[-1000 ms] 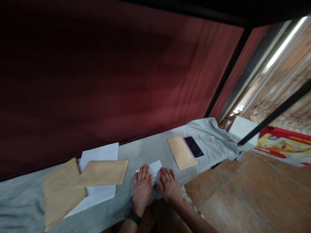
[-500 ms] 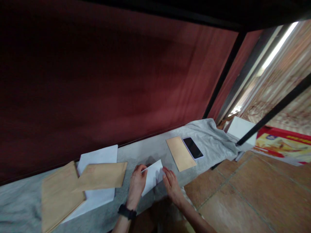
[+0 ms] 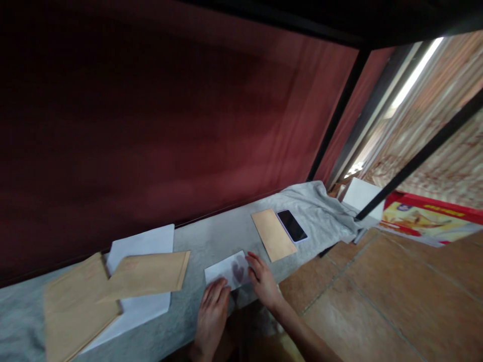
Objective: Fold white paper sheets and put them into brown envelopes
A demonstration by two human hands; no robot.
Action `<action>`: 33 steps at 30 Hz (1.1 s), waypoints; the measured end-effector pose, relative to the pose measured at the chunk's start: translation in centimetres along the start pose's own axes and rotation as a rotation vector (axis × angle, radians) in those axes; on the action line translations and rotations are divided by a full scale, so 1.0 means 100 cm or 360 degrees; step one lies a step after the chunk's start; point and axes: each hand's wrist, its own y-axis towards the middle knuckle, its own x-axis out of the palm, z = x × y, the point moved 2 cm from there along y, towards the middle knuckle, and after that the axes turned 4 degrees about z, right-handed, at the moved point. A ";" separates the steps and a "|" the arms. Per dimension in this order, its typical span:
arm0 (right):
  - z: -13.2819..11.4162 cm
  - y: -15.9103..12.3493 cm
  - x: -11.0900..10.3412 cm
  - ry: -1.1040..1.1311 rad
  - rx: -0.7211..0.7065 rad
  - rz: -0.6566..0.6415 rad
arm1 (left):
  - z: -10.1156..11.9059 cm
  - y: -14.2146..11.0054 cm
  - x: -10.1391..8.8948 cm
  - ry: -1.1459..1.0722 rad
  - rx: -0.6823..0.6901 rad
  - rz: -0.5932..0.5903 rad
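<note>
A small folded white paper (image 3: 226, 270) lies flat on the grey cloth-covered shelf (image 3: 219, 236) in front of me. My left hand (image 3: 211, 314) rests with fingers stretched out, its tips at the paper's near edge. My right hand (image 3: 262, 281) lies flat with spread fingers on the paper's right end. Neither hand grips anything.
Left of the paper lie two brown envelopes (image 3: 147, 276) (image 3: 77, 306) over white sheets (image 3: 141, 246). To the right sit a smaller brown envelope (image 3: 272, 234) and a dark phone (image 3: 292, 225). A maroon panel backs the shelf. Tiled floor (image 3: 377, 301) lies to the right, with a white box (image 3: 361, 196).
The white paper, lifted half a second ago between both hands, now lies flat again. My left hand let go and slid back toward me; my right hand presses the paper's right end.
</note>
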 end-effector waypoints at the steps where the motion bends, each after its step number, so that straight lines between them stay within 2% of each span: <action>1: -0.005 -0.001 0.001 -0.0031 -0.0041 -0.0033 | -0.001 0.000 -0.004 -0.0031 -0.0026 -0.0010; 5: -0.021 0.005 -0.005 0.0019 -0.0078 -0.0046 | -0.003 0.022 -0.033 -0.0232 -0.0291 -0.0026; 9: -0.031 0.019 -0.023 0.0215 0.0093 -0.0033 | -0.017 0.054 -0.053 -0.0538 -0.0738 0.0039; 11: -0.034 0.023 -0.026 0.0280 0.0144 -0.0109 | -0.031 0.065 -0.050 -0.0756 -0.0960 -0.0013; 13: -0.034 0.022 -0.023 0.0297 0.0153 -0.0246 | -0.045 0.069 -0.038 -0.1022 -0.1139 -0.0151; 15: -0.030 0.018 -0.014 0.0203 0.0166 -0.0352 | -0.058 0.068 -0.023 -0.1214 -0.1265 -0.0242; 17: -0.022 0.013 -0.002 -0.0016 0.0191 -0.0378 | -0.068 0.063 -0.008 -0.1216 -0.1324 -0.0260; 19: -0.014 0.009 0.010 -0.0300 0.0205 -0.0348 | -0.074 0.058 0.000 -0.1046 -0.1281 -0.0221; 21: -0.008 0.007 0.018 -0.0577 0.0208 -0.0307 | -0.074 0.054 0.002 -0.0782 -0.1132 -0.0124; 24: -0.002 0.009 0.024 -0.0917 0.0182 -0.0228 | -0.059 0.046 0.000 -0.0361 -0.0855 -0.0039; 29: 0.004 0.008 0.023 -0.1202 0.0125 -0.0207 | -0.016 0.019 0.014 0.0120 -0.0505 -0.0349; 33: 0.007 0.005 0.020 -0.1215 -0.0037 -0.0026 | 0.000 0.005 0.022 0.0245 -0.0456 -0.0476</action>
